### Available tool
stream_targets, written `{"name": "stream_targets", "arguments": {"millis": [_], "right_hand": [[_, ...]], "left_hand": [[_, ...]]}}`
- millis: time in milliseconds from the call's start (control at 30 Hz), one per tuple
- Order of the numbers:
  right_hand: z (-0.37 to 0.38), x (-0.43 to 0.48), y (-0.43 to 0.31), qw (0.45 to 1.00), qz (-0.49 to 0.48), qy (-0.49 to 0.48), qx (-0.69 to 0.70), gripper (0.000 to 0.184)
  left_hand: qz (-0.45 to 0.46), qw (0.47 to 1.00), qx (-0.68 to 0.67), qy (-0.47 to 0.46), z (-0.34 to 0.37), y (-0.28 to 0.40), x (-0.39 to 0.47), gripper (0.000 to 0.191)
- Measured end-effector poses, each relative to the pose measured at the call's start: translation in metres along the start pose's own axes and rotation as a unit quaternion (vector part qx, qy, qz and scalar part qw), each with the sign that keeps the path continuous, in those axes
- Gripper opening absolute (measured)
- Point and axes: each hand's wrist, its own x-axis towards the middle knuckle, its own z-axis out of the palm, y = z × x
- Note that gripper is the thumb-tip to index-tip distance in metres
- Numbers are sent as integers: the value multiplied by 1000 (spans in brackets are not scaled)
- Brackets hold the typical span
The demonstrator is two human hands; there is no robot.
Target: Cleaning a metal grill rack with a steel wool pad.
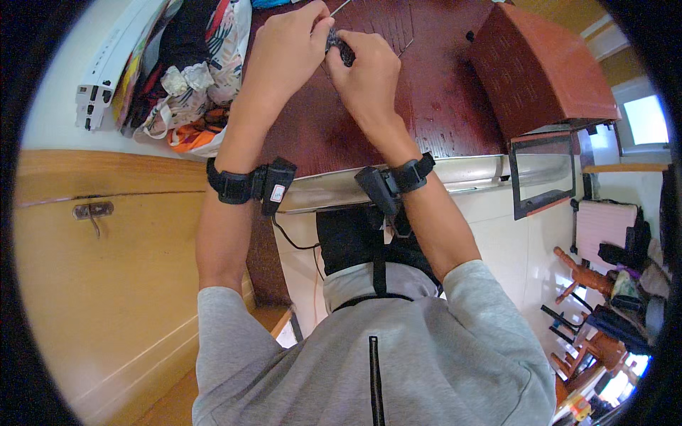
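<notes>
Over the dark red wooden tabletop (442, 96), near the top of the view, both my hands hold a small piece of dark grey knitted-looking fabric (341, 47). My left hand (290, 50) pinches its left end between thumb and fingers. On the other end, my right hand (368, 69) has its thumb and index finger closed. A thin, pale needle-like rod (341, 7) sticks out above my left fingers. Beyond my right knuckles, another thin rod or strand (407, 47) shows its end. My fingers cover part of the fabric. Each wrist wears a black strap with a small device.
Left of the tabletop lie a floral cloth bag (229, 53), an orange bag (194, 136) and a white power strip-like bar (98, 90). A reddish-brown box (533, 69) stands at the right, a black-framed panel (543, 175) below it. Wooden furniture with a latch (93, 210) is at left.
</notes>
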Motion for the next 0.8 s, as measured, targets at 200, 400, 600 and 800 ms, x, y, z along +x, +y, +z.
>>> {"name": "stream_targets", "arguments": {"millis": [200, 400, 600, 800], "right_hand": [[4, -8, 0, 999, -21, 25, 21, 22], [0, -3, -16, 999, -7, 29, -15, 19], [-7, -27, 2, 998, 0, -37, -57, 13], [-16, -23, 2, 996, 3, -66, -61, 11]], "left_hand": [[33, 995, 87, 19, -5, 6, -5, 21], [40, 994, 100, 20, -8, 17, -7, 20], [52, 992, 116, 10, -12, 17, -6, 18], [80, 993, 61, 65, -7, 20, -11, 17]]}}
